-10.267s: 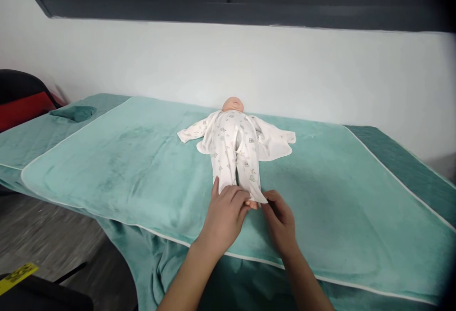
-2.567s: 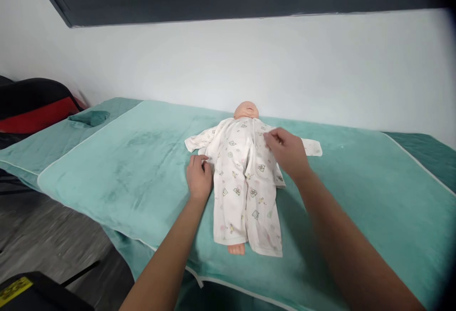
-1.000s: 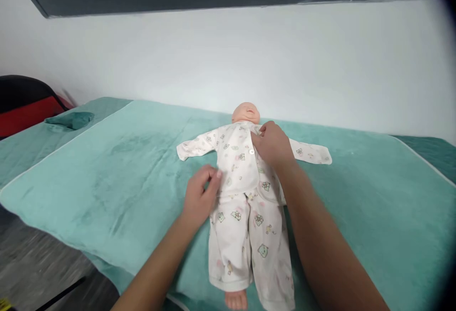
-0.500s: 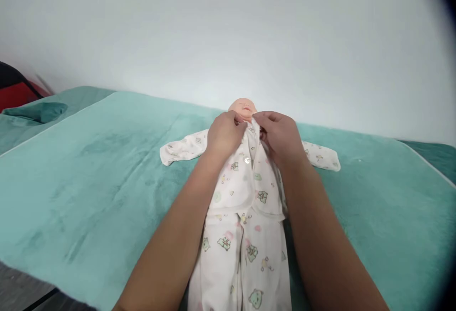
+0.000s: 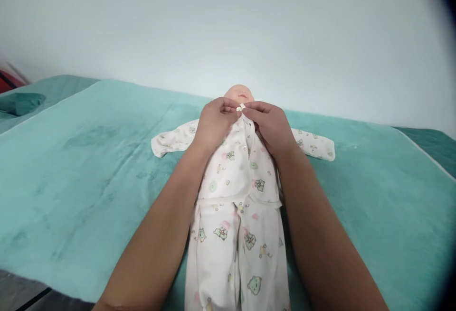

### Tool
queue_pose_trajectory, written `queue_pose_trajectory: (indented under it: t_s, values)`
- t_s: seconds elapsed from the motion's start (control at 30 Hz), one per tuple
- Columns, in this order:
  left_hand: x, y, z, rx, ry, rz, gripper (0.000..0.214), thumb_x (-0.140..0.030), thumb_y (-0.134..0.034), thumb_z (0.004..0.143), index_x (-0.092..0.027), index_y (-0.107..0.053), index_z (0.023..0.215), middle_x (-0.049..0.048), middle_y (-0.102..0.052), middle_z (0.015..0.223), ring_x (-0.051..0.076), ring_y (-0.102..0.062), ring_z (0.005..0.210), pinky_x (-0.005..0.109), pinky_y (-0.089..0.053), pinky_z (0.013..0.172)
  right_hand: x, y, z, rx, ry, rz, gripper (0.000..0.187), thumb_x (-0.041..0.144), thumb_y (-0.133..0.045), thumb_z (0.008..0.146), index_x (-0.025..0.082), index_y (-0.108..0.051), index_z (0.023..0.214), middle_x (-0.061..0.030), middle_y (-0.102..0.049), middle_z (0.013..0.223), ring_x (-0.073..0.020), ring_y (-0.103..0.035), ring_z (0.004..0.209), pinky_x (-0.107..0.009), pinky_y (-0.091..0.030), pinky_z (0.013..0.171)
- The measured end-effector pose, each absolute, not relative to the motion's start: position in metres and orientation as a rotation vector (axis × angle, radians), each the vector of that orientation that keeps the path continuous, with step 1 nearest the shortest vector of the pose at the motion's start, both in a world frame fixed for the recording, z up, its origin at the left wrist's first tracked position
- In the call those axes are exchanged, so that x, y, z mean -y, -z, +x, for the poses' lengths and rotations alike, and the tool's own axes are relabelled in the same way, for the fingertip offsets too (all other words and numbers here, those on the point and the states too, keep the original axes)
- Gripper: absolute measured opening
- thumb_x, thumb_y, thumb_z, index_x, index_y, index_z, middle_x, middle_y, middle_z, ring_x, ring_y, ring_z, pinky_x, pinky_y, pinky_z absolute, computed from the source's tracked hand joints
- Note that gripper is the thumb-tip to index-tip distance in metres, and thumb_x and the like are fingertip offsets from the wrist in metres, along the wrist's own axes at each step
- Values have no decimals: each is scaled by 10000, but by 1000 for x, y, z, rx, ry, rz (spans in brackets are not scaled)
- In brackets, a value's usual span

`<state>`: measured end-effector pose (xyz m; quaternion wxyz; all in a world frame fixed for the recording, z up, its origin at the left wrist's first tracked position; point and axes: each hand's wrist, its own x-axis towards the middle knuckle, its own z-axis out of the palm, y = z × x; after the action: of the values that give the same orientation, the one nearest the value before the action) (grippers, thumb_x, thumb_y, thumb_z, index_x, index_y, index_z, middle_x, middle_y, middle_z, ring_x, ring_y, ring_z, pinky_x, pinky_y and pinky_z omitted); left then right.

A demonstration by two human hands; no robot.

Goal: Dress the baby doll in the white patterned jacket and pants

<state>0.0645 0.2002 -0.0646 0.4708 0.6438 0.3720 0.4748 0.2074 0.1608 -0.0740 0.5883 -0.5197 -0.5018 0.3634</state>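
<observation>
A baby doll [image 5: 241, 91] lies on its back, its head toward the wall. It wears a white jacket [image 5: 228, 173] printed with small green bears, and matching trousers [image 5: 217, 259]. My left hand [image 5: 217, 122] pinches the jacket's collar on the left side of the neck opening. From the right, my right hand [image 5: 269, 123] pinches the collar's other edge, so the fingertips of both hands nearly meet under the doll's chin. A pale button [image 5: 239, 109] shows between them. The front edges overlap down the chest. Both sleeves stretch out sideways, partly hidden behind my hands.
A green plush blanket [image 5: 89, 183] covers the surface under the doll. Behind it rises a white wall [image 5: 228, 26]. At the far left lie a folded dark green cloth [image 5: 21, 104] and something red [image 5: 7, 82]. Grey floor [image 5: 21, 292] shows at the lower left.
My hands have drawn closer together at the collar, bringing its two edges together where a gap showed before. The view has shifted slightly, so the doll sits a little higher and further left.
</observation>
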Motion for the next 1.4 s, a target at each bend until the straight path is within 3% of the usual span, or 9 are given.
queue_pose_trajectory:
  t_s: [0.1, 0.33, 0.57, 0.67, 0.83, 1.1, 1.23, 1.3, 1.4]
  values:
    - [-195, 63, 64, -921, -1175, 1561, 136, -155, -621, 834, -213, -614, 956, 0, -633, 814, 140, -628, 747, 260, -521, 671, -158, 70, 208, 1255, -773, -1278, 191, 333, -667, 757, 207, -683, 900, 8, -593, 714, -136, -527, 624, -282, -459, 588]
    - [-195, 64, 68, -1012, -1250, 1645, 155, -218, -677, 827, -210, -564, 933, 4, -575, 808, 161, -628, 800, 277, -510, 702, -155, 61, 198, 1503, -509, -1420, 185, 183, -582, 775, 226, -687, 921, 35, -492, 647, -149, -537, 685, -332, -474, 759]
    - [-201, 67, 68, -1003, -1165, 1562, 245, -98, -609, 756, -203, -590, 976, -1, -565, 743, 152, -585, 695, 293, -486, 661, -146, 64, 203, 1450, -674, -1319, 198, 257, -638, 819, 244, -635, 1016, 29, -554, 748, -131, -546, 692, -278, -452, 666]
    - [-201, 66, 69, -1032, -1179, 1532, 253, -85, -600, 746, -192, -601, 975, 8, -572, 758, 157, -585, 714, 306, -490, 685, -141, 68, 204, 1320, -637, -1306, 101, 320, -571, 882, 235, -599, 928, 23, -566, 763, -119, -523, 668, -266, -432, 638]
    - [-198, 66, 66, -1110, -1165, 1722, 233, -62, -546, 721, -174, -671, 883, 29, -625, 836, 163, -586, 786, 318, -482, 758, -121, 63, 195, 1426, -468, -1571, 226, 390, -612, 861, 217, -518, 751, 21, -525, 691, -127, -469, 629, -272, -365, 588]
    - [-182, 68, 57, -1090, -1153, 2021, 263, -262, -506, 901, -253, -696, 1083, 54, -576, 1121, 198, -567, 1013, 345, -475, 903, -102, 58, 179, 1600, -282, -1790, 256, 399, -621, 827, 230, -429, 819, 20, -519, 734, -144, -431, 618, -289, -299, 589]
    - [-181, 67, 59, -1177, -1080, 2125, 312, -334, -461, 943, -199, -693, 783, 74, -563, 1026, 236, -534, 1061, 387, -450, 957, -100, 67, 174, 1553, -251, -1776, 202, 376, -583, 849, 228, -445, 854, 24, -532, 779, -132, -431, 627, -286, -305, 607]
    - [-183, 67, 59, -1184, -1081, 2117, 351, -363, -460, 947, -193, -677, 729, 76, -567, 1019, 243, -524, 1070, 397, -442, 966, -97, 71, 173, 1510, -275, -1736, 185, 380, -581, 856, 228, -481, 895, 26, -553, 798, -128, -451, 641, -284, -321, 619]
    - [-185, 70, 58, -1157, -1109, 2086, 243, -340, -514, 915, -229, -726, 957, 68, -569, 1090, 242, -516, 1119, 398, -432, 995, -94, 76, 174, 1438, -323, -1649, 148, 354, -582, 856, 230, -540, 926, 34, -577, 790, -123, -491, 664, -281, -357, 645]
